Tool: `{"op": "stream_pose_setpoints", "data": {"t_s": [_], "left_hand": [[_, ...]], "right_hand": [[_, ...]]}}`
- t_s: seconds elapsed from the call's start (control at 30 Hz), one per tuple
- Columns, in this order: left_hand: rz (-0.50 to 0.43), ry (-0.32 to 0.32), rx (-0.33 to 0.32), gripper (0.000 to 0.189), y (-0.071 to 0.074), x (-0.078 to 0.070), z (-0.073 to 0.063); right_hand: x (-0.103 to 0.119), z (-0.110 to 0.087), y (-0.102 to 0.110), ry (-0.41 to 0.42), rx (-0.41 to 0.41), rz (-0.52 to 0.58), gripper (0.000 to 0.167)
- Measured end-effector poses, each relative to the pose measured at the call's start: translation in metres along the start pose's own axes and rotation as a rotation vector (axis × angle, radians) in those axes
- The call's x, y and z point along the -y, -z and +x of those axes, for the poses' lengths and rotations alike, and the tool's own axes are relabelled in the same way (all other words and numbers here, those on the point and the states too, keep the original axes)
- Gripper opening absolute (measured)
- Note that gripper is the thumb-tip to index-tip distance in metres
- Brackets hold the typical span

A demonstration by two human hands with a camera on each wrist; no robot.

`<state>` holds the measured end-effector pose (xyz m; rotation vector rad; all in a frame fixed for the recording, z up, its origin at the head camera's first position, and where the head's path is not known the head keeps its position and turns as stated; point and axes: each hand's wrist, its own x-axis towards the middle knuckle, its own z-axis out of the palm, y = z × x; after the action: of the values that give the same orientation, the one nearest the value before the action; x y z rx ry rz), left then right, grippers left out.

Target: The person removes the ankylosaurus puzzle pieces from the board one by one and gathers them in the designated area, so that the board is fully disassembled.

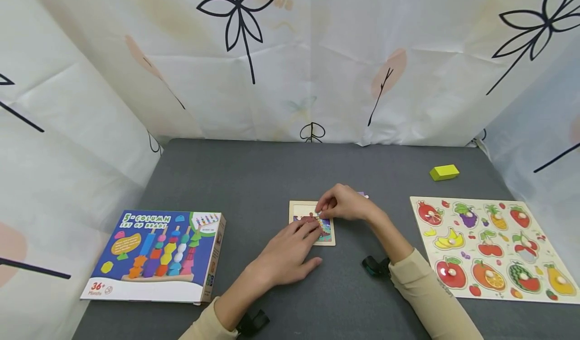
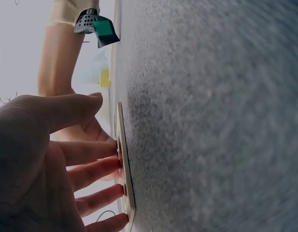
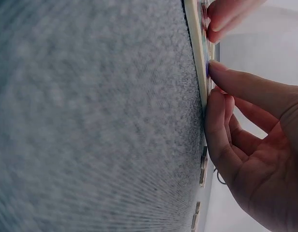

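A small wooden jigsaw puzzle [image 1: 324, 238] with a pale frame and a colourful picture lies flat at mid-table. My left hand [image 1: 290, 252] rests its nearly straight fingertips on the picture, thumb held apart; in the left wrist view the fingers [image 2: 98, 173] reach the board's face. From the right, my right hand [image 1: 346, 202] bends over the puzzle's upper right part, thumb and forefinger close together on a small puzzle piece, mostly hidden by the fingertips. The right wrist view has the thumb [image 3: 236, 79] on the picture, the other fingers curled by the board's edge.
A purple loose piece [image 1: 363, 195] shows behind my right hand; loose pieces [image 3: 203, 166] lie past the board. A boxed bead set [image 1: 154, 257] stands left. A fruit peg board [image 1: 498, 249] lies right, with a yellow block [image 1: 444, 172] behind it.
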<state>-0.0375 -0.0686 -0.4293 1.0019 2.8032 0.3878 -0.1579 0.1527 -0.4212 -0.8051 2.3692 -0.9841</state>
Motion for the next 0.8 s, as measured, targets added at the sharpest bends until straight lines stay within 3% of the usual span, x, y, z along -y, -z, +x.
{"op": "stream_pose_setpoints", "data": {"t_s": [0.53,0.8], "left_hand": [[0.023,0.019,0.027,0.062,-0.0008,-0.0031,-0.0017],[0.017,0.033,0.032,0.063,-0.0021,-0.0034,-0.0008]], "right_hand": [[0.0024,-0.0069,-0.0029,0.034,-0.063,-0.053,0.006],[0.0016,-0.0096,0.0007,0.011,-0.127,-0.022,0.018]]}}
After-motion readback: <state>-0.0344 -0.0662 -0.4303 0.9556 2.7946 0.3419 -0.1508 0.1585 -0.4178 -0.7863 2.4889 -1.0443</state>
